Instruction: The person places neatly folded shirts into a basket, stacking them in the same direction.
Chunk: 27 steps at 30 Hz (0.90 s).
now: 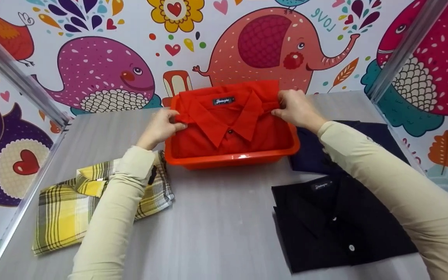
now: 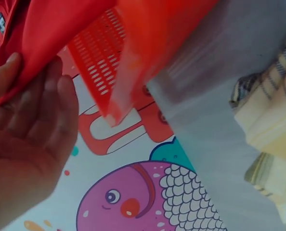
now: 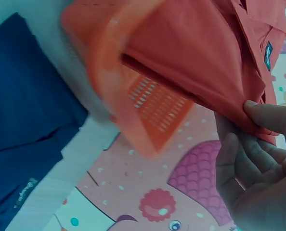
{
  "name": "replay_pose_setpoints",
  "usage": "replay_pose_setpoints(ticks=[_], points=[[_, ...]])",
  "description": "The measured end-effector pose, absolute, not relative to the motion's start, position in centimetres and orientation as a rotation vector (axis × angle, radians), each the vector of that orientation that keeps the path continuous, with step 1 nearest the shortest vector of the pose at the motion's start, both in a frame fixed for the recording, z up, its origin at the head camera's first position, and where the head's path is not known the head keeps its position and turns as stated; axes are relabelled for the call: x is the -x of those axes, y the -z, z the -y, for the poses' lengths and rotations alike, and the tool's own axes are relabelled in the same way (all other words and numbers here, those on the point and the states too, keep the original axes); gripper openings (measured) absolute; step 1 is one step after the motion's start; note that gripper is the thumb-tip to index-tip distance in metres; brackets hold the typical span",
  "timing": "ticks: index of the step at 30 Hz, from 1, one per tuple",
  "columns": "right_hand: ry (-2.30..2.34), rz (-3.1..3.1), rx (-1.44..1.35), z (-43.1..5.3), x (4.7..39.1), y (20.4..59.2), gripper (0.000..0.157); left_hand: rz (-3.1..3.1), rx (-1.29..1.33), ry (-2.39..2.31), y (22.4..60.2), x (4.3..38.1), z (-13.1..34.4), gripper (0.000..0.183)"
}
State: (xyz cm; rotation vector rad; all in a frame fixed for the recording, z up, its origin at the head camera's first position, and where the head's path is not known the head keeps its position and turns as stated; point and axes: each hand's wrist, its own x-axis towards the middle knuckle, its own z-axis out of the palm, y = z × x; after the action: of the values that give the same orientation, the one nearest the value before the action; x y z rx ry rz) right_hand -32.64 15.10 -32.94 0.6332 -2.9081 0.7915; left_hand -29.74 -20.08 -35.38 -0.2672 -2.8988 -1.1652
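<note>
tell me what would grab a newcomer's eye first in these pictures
The red collared shirt comes first, held at its sides by the left hand and right hand at the orange-red basket, mid-picture. Behind it spreads a printed coral elephant, and a yellow plaid shirt lies on the left.

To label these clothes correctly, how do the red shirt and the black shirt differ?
The red shirt is held by both hands, while the black shirt lies on the table. The red shirt shows a dark button; the black shirt shows pale ones. Both have a neck label.
</note>
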Motion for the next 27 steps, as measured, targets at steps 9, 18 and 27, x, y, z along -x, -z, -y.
replay_pose_setpoints(ticks=[9, 18, 27], points=[[-0.700, 2.998, -0.578, -14.9, 32.2, 35.4, 0.017, 2.946, 0.289, 1.002, 37.2, 30.1, 20.1, 0.008], [-0.846, 2.989, -0.534, -15.6, 32.3, 35.9, 0.021, 2.919, 0.247, 1.115, 37.6, 29.9, 20.6, 0.030], [-0.863, 2.951, -0.585, -18.6, 32.1, 37.0, 0.013, 2.872, 0.195, 1.133, 38.4, 29.1, 22.5, 0.035]])
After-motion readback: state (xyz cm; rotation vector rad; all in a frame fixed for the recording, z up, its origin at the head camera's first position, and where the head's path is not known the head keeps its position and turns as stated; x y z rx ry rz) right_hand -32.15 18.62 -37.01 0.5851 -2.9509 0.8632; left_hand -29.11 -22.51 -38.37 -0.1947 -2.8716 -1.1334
